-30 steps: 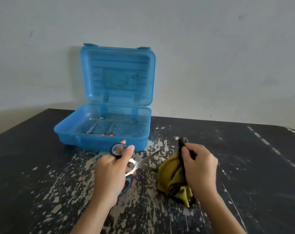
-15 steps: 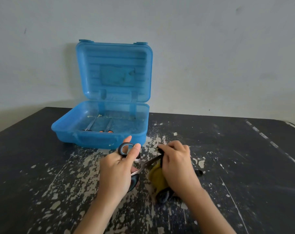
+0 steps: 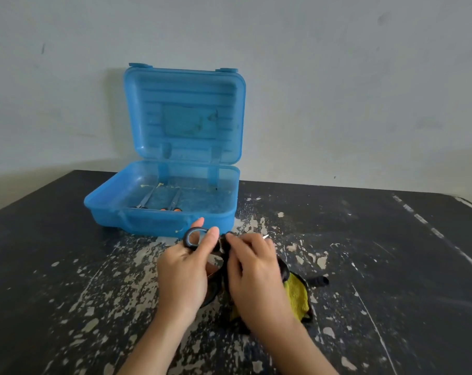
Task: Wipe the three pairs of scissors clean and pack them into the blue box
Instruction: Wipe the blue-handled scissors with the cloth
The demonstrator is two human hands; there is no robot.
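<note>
Left hand: the black-and-blue-handled steel scissors (image 3: 187, 240) are gripped by the left hand (image 3: 183, 272); thumb and fingers are curled tight round the handle, and one ring is seen above the thumb.
Right hand: the yellow cloth with black edging (image 3: 297, 296) is clamped in the curled fingers of the right hand (image 3: 256, 274) and bunched round the blades; this hand is slightly blurred.
Held scissors: they are held low over the table between the two hands, just in front of the box; the blades are almost wholly covered by cloth and right hand; only a bright tip is seen past the right fingers.
Box: the translucent blue plastic box (image 3: 161, 223) is set at the far left of the table, its lid (image 3: 184, 115) raised upright.
Packed scissors: two pairs of orange-handled scissors (image 3: 175, 200) are laid side by side in the left half of the tray, blades toward the hinge; the handles are partly hidden by the front wall.
In the way: the box's front wall lies between the held scissors and the tray.
Table: a black tabletop (image 3: 67, 239) is seen, flecked with pale worn patches.
Behind: a pale wall (image 3: 337, 90) is seen.
</note>
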